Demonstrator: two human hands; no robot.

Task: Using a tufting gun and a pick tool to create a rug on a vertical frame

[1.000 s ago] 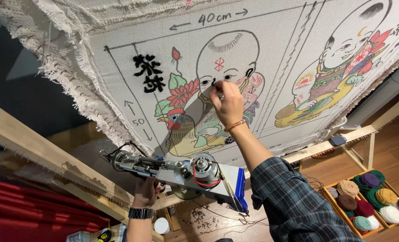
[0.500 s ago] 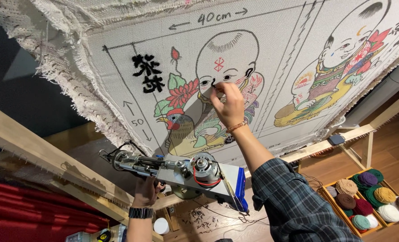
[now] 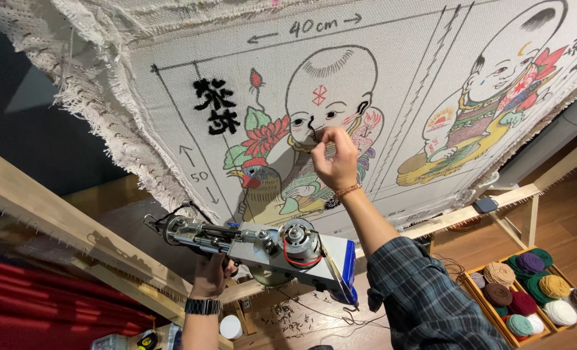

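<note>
Tufting cloth (image 3: 171,97), pale woven fabric stretched on a wooden frame (image 3: 55,220), fills the upper frame and bears a coloured drawing of a bald child with flowers and a bird. Your right hand (image 3: 334,159), at centre, pinches its fingertips together against the cloth just beside the child's mouth; whether a strand lies between them cannot be told. Your left hand (image 3: 210,275), lower centre, is clenched around the handle of a grey metal tufting gun (image 3: 269,249) held below the cloth. Wooden tray of coloured yarn balls (image 3: 528,291) sits at lower right.
</note>
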